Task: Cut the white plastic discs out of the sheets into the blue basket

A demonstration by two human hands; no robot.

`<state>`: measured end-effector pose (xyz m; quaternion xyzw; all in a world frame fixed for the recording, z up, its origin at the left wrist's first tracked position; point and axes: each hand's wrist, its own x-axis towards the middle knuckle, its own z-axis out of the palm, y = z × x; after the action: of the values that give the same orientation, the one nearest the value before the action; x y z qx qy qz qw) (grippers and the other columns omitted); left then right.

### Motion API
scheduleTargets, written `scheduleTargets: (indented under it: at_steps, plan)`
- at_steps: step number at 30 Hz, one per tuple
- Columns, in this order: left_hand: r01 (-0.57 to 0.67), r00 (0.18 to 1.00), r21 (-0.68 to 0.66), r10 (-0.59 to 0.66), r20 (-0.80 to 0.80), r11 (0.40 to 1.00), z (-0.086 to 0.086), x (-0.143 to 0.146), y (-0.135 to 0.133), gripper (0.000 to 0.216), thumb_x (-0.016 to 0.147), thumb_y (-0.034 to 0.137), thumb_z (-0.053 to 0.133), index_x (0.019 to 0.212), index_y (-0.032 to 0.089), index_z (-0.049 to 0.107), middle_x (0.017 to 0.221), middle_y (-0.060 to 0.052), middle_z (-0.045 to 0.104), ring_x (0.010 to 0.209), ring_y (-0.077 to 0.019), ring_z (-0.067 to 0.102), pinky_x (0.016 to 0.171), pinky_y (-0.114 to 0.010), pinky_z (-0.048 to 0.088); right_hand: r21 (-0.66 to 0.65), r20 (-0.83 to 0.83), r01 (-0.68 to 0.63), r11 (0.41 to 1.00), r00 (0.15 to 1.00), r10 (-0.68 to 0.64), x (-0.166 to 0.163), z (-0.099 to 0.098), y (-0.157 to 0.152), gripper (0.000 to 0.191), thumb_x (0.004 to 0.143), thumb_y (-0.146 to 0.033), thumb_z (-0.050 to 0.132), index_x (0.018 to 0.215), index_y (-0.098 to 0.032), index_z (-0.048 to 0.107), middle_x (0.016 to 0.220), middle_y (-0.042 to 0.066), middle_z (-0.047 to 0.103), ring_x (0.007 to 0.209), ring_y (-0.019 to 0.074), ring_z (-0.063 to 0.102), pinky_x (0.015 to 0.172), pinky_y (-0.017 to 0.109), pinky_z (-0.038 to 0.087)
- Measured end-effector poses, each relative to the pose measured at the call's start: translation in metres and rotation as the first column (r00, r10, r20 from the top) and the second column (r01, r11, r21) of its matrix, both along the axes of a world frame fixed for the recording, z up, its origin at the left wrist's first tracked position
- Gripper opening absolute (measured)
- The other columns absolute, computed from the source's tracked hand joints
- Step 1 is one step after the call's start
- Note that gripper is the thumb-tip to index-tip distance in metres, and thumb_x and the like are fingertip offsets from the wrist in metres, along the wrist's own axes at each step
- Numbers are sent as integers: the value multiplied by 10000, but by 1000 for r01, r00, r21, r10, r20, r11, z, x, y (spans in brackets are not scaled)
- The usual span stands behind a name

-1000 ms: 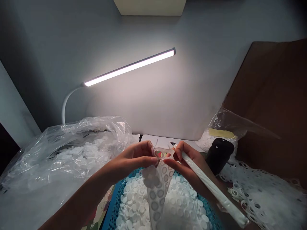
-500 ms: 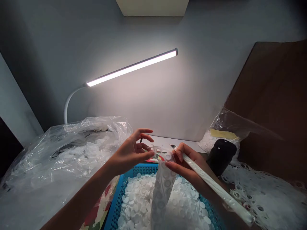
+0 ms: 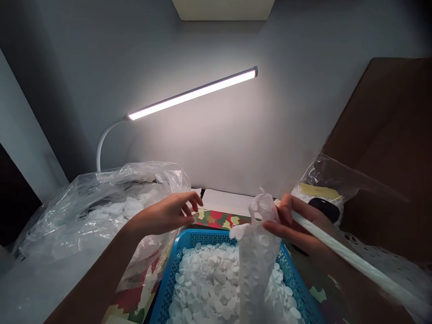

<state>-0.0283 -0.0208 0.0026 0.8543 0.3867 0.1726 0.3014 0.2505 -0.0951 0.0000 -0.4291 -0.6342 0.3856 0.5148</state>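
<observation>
My right hand [image 3: 286, 220] pinches the upper end of a translucent strip with round discs [image 3: 258, 265], which hangs down over the basket. Its top edge curls and shows round holes. A long white rod [image 3: 340, 252], seemingly wrapped in plastic, runs from the same hand along the forearm. To the left, my left hand [image 3: 168, 211] hovers apart from the strip, fingers bent with a gap to the thumb. Any tiny scrap at its fingertips is too small to make out. Below lies a blue plastic basket [image 3: 177, 258] full of small white discs [image 3: 205, 281].
A large clear bag [image 3: 114, 216] of white pieces lies at left. A lit lamp [image 3: 192, 93] reaches over. At right are a black object [image 3: 324, 210], a clear bag with a yellow label [image 3: 319, 191], punched sheet waste [image 3: 388, 265] and cardboard [image 3: 388, 135]. Patterned cloth [image 3: 219, 219] covers the table.
My left hand has come away from the strip and moved left. The right hand has shifted right with the strip and rod. The view has turned slightly left.
</observation>
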Motion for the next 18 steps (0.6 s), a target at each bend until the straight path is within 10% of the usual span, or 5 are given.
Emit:
scheduleTargets:
  at_steps: [7, 13, 18]
  plan:
    - [274, 956, -155, -286, -60, 949, -8, 21, -14, 218, 897, 226, 502, 961, 218, 710, 783, -30, 727, 694, -163, 688, 597, -228, 520, -93, -57, -74, 993, 996, 69, -2, -2, -1, 380, 708, -326, 754, 658, -206, 397, 654, -51, 402, 595, 104, 369, 532, 238, 310]
    - [115, 954, -77, -89, 288, 990, -10, 44, -21, 313, 950, 342, 423, 1198, 237, 583, 1198, -70, 617, 1063, -209, 586, 863, -301, 477, -132, 58, -157, 979, 984, 166, -9, -10, 2, 346, 767, -381, 696, 666, -195, 422, 710, -18, 517, 661, 125, 463, 589, 248, 359]
    - [171, 867, -274, -12, 498, 946, -15, 58, -23, 295, 930, 344, 441, 957, 191, 690, 1049, -53, 671, 996, -206, 599, 890, -328, 447, -116, 313, -136, 984, 935, 167, -14, -10, 1, 276, 835, -395, 612, 724, -209, 442, 771, -8, 570, 693, 138, 479, 647, 267, 380]
